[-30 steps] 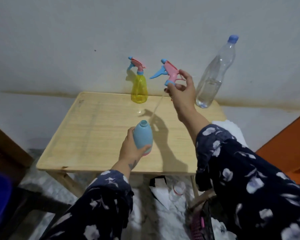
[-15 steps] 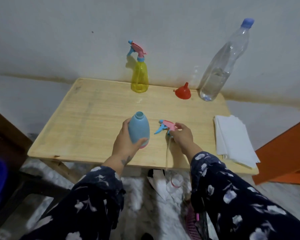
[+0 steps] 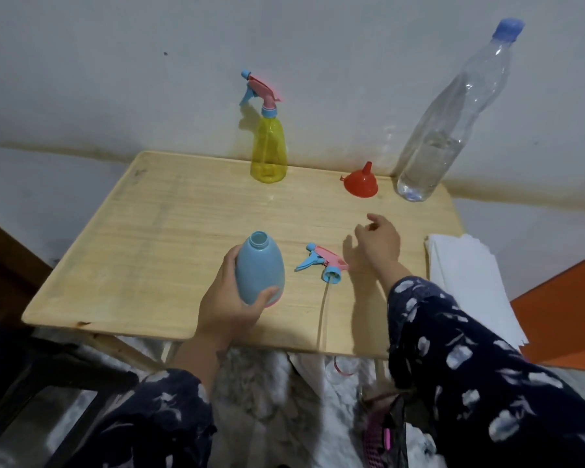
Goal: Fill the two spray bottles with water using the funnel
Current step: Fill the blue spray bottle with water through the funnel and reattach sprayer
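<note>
My left hand (image 3: 228, 307) grips the blue spray bottle (image 3: 259, 266), which stands upright with its neck uncovered near the front of the wooden table (image 3: 169, 231). Its pink and blue spray head (image 3: 321, 261) lies on the table just right of it, the thin tube trailing toward the front edge. My right hand (image 3: 379, 243) hovers just right of the spray head, fingers apart, holding nothing. A yellow spray bottle (image 3: 268, 153) with its head on stands at the back. The red funnel (image 3: 361, 181) sits mouth down beside a clear water bottle (image 3: 443, 130) at the back right.
A stack of white paper napkins (image 3: 466, 282) lies on the table's right side. An orange object (image 3: 568, 315) stands to the right. The wall runs right behind the table. A dark frame (image 3: 31, 373) is at the lower left.
My right hand carried the spray head down from above the blue bottle, laid it on the table, then let go and drew up and to the right. The left hand kept holding the bottle.
</note>
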